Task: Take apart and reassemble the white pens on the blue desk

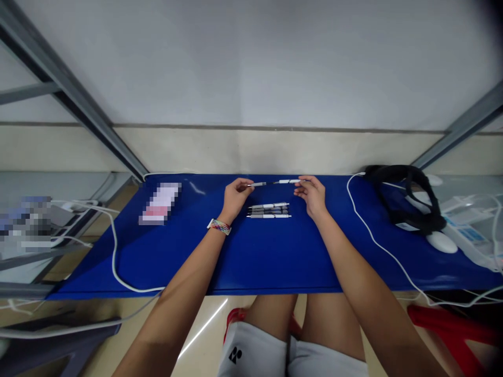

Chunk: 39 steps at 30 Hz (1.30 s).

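Observation:
My left hand (234, 198) pinches the pen's grey-and-dark front part (259, 184) near its pointed end, above the far side of the blue table. Between finger and thumb, my right hand (313, 198) grips the end of a white pen barrel (289, 181). The two pieces lie nearly in one line, with a thin dark stretch between them; whether they are joined there I cannot tell. Just below, several pens (269, 211) with white barrels and grey grips rest side by side on the tabletop, tips pointing left.
A blue tabletop (271, 262) stretches between metal posts, against a wall. Blurred out, a pale and pink flat object (161, 204) lies at left. A black head strap device (408, 199) and a clear plastic box (471, 225) sit at right. White cables (369, 230) cross both sides.

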Each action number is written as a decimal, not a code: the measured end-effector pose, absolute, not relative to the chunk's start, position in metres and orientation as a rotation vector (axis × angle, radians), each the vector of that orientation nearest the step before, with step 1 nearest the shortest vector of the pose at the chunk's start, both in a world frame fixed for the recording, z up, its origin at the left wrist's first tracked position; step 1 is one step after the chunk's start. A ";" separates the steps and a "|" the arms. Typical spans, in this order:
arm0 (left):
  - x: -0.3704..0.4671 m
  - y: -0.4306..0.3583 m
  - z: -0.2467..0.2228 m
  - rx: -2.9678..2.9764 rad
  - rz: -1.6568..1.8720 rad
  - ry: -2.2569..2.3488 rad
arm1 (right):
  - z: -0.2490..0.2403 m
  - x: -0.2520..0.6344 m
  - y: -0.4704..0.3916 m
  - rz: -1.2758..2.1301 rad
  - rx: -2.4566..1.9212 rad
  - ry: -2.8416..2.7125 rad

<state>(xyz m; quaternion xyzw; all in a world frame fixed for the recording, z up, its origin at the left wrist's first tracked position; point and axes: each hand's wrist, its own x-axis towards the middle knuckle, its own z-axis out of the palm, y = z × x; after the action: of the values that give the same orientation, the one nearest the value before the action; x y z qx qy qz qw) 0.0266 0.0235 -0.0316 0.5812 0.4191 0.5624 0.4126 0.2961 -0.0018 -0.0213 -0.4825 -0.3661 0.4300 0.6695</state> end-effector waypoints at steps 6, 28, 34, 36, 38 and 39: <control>0.027 0.027 -0.034 1.462 1.428 1.053 | -0.022 0.298 -0.001 0.962 -1.084 -0.811; 0.029 0.023 -0.033 1.512 1.381 1.072 | -0.039 0.299 0.009 0.865 -1.067 -0.862; 0.029 0.022 -0.033 1.481 1.382 1.064 | -0.037 0.296 0.010 0.855 -1.082 -0.850; 0.028 0.022 -0.034 1.458 1.391 1.074 | -0.036 0.295 0.009 0.851 -1.074 -0.851; 0.028 0.022 -0.034 1.445 1.396 1.082 | -0.036 0.295 0.009 0.851 -1.060 -0.839; 0.028 0.023 -0.034 1.443 1.396 1.086 | -0.036 0.294 0.008 0.854 -1.054 -0.827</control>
<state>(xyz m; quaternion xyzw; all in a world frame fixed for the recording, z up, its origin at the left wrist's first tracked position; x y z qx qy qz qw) 0.0277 0.0226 -0.0341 0.5749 0.4327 0.5559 0.4163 0.2943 0.0085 -0.0365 -0.4734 -0.3712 0.3835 0.7007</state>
